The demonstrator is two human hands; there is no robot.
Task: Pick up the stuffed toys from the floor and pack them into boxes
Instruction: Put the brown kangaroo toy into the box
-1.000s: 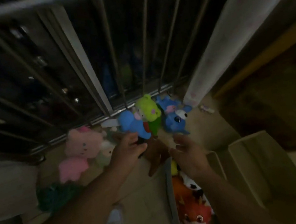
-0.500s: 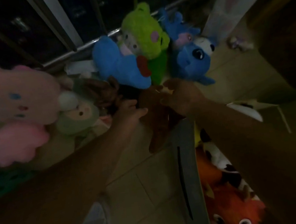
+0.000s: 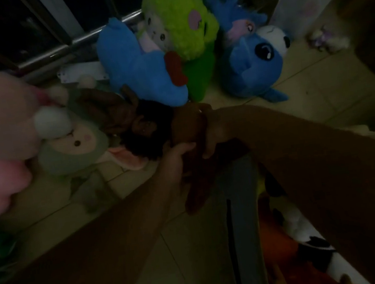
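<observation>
Fingers of the left hand (image 3: 179,153) curl round the brown toy (image 3: 185,123) at frame centre. The right hand (image 3: 211,131) grips it from the other side. At lower right, the box (image 3: 242,201) holds an orange toy (image 3: 285,255) and a black-and-white toy (image 3: 314,240). A blue toy (image 3: 138,69) lies on the floor above.

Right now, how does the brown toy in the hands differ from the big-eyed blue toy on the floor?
The brown toy is gripped by the left hand and right hand; the blue toy lies untouched on the floor. The brown toy is dark, long and limp; the blue toy is bright, rounded, with a white eye patch. Both are stuffed toys, not yet boxed.
</observation>
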